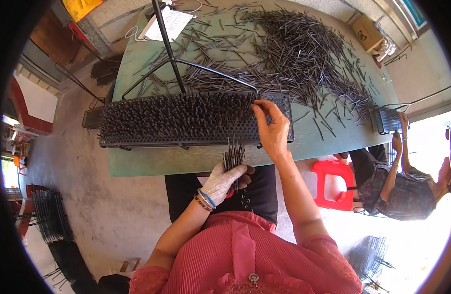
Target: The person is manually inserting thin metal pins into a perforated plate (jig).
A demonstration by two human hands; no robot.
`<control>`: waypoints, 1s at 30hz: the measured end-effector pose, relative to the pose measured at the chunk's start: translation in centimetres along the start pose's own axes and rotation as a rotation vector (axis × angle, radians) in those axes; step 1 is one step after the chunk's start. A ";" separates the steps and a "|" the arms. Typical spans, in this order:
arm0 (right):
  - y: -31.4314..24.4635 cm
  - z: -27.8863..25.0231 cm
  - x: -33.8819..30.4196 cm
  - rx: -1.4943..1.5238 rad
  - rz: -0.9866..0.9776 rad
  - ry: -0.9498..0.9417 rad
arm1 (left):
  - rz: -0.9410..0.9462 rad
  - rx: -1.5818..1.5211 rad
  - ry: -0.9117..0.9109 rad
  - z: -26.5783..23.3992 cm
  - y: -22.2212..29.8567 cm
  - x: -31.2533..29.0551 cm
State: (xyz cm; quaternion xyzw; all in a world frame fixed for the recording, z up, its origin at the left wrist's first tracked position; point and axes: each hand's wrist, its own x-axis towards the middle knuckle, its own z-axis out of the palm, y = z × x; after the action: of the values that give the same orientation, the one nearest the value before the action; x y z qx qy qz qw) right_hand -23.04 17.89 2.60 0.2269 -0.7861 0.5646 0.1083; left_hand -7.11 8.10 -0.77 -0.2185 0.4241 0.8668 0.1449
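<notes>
My left hand (222,183), in a pale knit glove with brown fingertips, is closed round a bundle of thin dark rods (234,156). The bundle stands upright at the near table edge. My bare right hand (273,126) pinches a thin dark rod at the right end of a long black perforated rack (286,117); the fingertips mostly hide that rod. Upright rods (171,115) fill most of the rack's holes, while holes at its right end show bare. A bent metal hanger frame (172,60) rises from the rack's far side.
Loose rods (304,54) heap across the far right of the green table (137,169). At the right, another person (402,188) handles a smaller rack (386,120) beside a red stool (328,196). Papers (167,23) and a cardboard box (366,32) lie at the back. Racks (51,215) stand at left.
</notes>
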 end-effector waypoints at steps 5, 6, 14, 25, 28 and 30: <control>1.1 0.2 -0.1 -0.026 0.021 -0.072 | 0.016 -0.015 0.009 -0.1 0.1 -0.1; 1.0 0.0 0.1 -0.100 -0.106 -0.101 | 0.011 0.001 0.007 -0.1 0.2 -0.1; -0.2 0.0 0.8 -0.198 -0.324 -0.179 | 0.002 0.003 0.010 -0.2 0.2 0.0; -0.1 -0.1 0.5 -0.188 -0.305 -0.152 | 0.012 -0.016 0.014 -0.3 0.2 0.1; -0.7 -0.6 1.1 -0.228 -0.344 -0.196 | 0.004 -0.025 0.023 -0.4 0.1 0.1; -0.2 -0.4 1.1 -0.212 -0.322 -0.200 | 0.009 -0.038 0.014 -0.5 0.0 0.2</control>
State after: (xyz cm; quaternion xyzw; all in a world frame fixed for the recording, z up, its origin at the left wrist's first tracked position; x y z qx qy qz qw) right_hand -23.92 17.94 3.39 0.3920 -0.8015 0.4287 0.1417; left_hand -7.11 7.73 -1.14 -0.2254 0.4095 0.8739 0.1336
